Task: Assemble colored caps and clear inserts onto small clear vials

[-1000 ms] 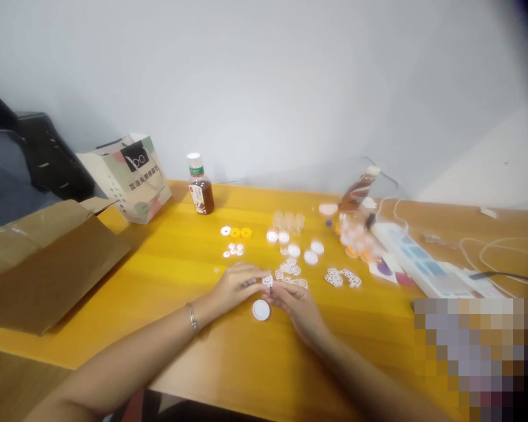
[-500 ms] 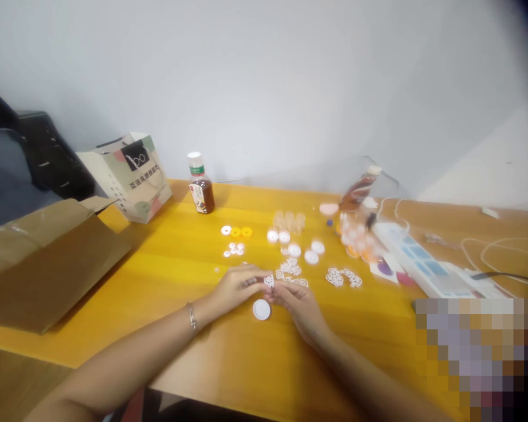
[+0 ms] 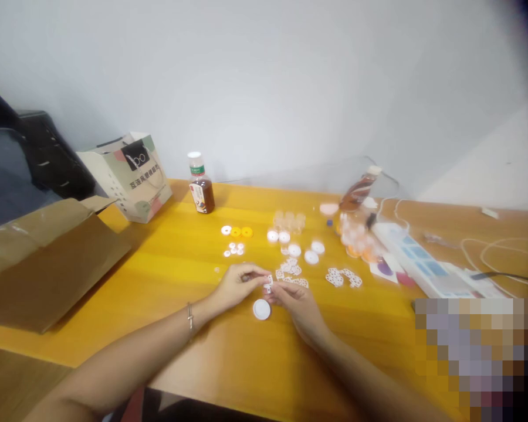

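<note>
Between the fingertips of both hands is a small white plastic piece with holes. My left hand pinches it from the left, and my right hand pinches its right and lower side. The fingers cover part of the piece. Just below them on the table lies a round white disc with a raised rim. Several loose white perforated pieces lie right behind my right hand. Farther right are more perforated pieces, and behind them several white wheels.
Yellow discs and small white rings lie beyond my left hand. A drink bottle, a paper bag and an open cardboard box stand left. Clear cups, a tilted bottle and a white-blue box are right.
Both hands stay in nearly the same place. The white piece between them has turned a little, and more of its lower part shows now.
</note>
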{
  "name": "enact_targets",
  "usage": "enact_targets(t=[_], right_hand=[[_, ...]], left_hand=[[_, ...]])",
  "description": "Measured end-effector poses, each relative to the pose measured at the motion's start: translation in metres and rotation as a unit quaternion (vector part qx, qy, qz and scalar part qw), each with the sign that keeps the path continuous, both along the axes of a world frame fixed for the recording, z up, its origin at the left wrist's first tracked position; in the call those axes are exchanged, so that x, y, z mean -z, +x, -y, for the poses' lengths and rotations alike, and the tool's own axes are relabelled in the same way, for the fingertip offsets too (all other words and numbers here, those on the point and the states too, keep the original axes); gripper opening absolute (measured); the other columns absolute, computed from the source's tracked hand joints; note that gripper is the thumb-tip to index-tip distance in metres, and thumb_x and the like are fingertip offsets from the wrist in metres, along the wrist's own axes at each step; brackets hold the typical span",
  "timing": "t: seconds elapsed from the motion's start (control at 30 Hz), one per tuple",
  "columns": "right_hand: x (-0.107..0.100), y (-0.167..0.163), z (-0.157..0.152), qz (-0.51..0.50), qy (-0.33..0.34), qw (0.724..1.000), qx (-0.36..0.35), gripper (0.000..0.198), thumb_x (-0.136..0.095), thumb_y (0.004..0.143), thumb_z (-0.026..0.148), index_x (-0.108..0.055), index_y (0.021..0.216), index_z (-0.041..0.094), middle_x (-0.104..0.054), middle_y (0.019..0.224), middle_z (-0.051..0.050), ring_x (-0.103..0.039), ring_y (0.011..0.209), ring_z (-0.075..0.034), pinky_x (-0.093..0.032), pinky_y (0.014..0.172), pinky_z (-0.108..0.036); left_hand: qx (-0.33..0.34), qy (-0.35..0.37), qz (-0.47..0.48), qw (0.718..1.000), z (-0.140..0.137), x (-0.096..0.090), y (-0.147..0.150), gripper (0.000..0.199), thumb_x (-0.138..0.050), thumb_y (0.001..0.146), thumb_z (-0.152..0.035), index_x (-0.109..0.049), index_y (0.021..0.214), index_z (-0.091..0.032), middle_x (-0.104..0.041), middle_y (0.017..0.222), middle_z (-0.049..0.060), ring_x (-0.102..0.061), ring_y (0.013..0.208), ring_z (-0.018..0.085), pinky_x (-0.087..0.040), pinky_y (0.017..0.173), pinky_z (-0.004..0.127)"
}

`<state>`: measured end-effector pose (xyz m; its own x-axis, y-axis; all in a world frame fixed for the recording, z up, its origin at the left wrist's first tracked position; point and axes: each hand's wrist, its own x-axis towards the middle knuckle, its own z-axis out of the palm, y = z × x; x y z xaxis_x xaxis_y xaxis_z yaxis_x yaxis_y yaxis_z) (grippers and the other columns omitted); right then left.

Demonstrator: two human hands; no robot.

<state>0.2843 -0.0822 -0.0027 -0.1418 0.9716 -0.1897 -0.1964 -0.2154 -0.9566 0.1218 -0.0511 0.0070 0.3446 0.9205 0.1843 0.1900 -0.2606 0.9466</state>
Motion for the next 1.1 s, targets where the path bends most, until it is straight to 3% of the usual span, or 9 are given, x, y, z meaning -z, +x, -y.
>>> enact_targets(t=[0.17, 0.33, 0.43, 0.53, 0.67, 0.97, 1.1], right_hand=[[-0.006, -0.001, 0.001, 0.043, 0.015, 0.999, -0.009, 0.022, -0.068, 0.063, 0.040, -0.071, 0.069, 0.020, -0.068, 0.062, -0.002, -0.058, 0.056, -0.014, -0.048, 0.064, -0.030], [-0.004, 0.000, 0.000, 0.031, 0.014, 0.999, -0.010, 0.019, -0.068, 0.064, 0.038, -0.070, 0.069, 0.020, -0.067, 0.063, -0.001, -0.057, 0.057, -0.013, -0.046, 0.065, -0.029], [0.000, 0.001, -0.001, -0.015, -0.003, 1.000, -0.022, 0.018, -0.070, 0.063, 0.035, -0.069, 0.072, 0.019, -0.066, 0.064, -0.001, -0.057, 0.060, -0.012, -0.046, 0.067, -0.027], [0.000, 0.002, -0.002, -0.070, -0.028, 0.996, -0.036, 0.019, -0.071, 0.063, 0.034, -0.069, 0.075, 0.019, -0.066, 0.067, -0.001, -0.057, 0.062, -0.011, -0.045, 0.068, -0.026], [-0.003, 0.005, -0.003, -0.104, -0.058, 0.987, -0.107, 0.019, -0.067, 0.067, 0.036, -0.068, 0.074, 0.018, -0.065, 0.071, -0.002, -0.055, 0.064, -0.010, -0.043, 0.065, -0.024], [-0.002, 0.016, -0.009, -0.069, -0.092, 0.980, -0.160, 0.016, -0.071, 0.064, 0.032, -0.065, 0.064, 0.017, -0.060, 0.060, 0.001, -0.048, 0.056, -0.008, -0.037, 0.059, -0.022], [-0.002, 0.017, -0.009, -0.079, -0.093, 0.981, -0.150, 0.014, -0.074, 0.061, 0.028, -0.065, 0.066, 0.018, -0.057, 0.059, 0.004, -0.047, 0.056, -0.007, -0.036, 0.060, -0.022]], left_hand=[[0.006, -0.030, -0.007, 1.000, 0.002, -0.001, 0.005, 0.014, -0.057, 0.076, -0.023, -0.061, 0.082, -0.012, -0.064, 0.076, 0.004, -0.058, 0.070, 0.012, -0.045, 0.065, 0.022], [0.030, -0.035, 0.021, 0.999, 0.001, 0.001, 0.003, 0.016, -0.054, 0.078, -0.021, -0.057, 0.091, -0.012, -0.061, 0.080, 0.004, -0.056, 0.075, 0.012, -0.045, 0.071, 0.024], [0.054, -0.010, 0.026, 0.998, -0.001, 0.000, -0.001, 0.019, -0.052, 0.079, -0.020, -0.058, 0.097, -0.014, -0.061, 0.086, 0.006, -0.056, 0.080, 0.014, -0.044, 0.075, 0.026], [0.077, 0.038, 0.039, 0.996, -0.001, -0.004, -0.004, 0.013, -0.051, 0.080, -0.019, -0.061, 0.087, -0.013, -0.060, 0.086, 0.006, -0.056, 0.082, 0.015, -0.043, 0.077, 0.028], [0.106, 0.068, 0.056, 0.990, 0.001, -0.009, -0.005, 0.013, -0.049, 0.082, -0.019, -0.060, 0.085, -0.013, -0.059, 0.087, 0.007, -0.056, 0.084, 0.016, -0.043, 0.079, 0.029], [0.179, 0.053, 0.046, 0.981, 0.000, -0.009, -0.007, 0.016, -0.045, 0.085, -0.017, -0.060, 0.085, -0.012, -0.059, 0.088, 0.008, -0.057, 0.084, 0.015, -0.044, 0.079, 0.028], [0.174, 0.031, 0.027, 0.984, 0.000, -0.006, -0.009, 0.019, -0.043, 0.085, -0.018, -0.058, 0.098, -0.015, -0.060, 0.098, 0.008, -0.056, 0.092, 0.016, -0.044, 0.084, 0.030]])
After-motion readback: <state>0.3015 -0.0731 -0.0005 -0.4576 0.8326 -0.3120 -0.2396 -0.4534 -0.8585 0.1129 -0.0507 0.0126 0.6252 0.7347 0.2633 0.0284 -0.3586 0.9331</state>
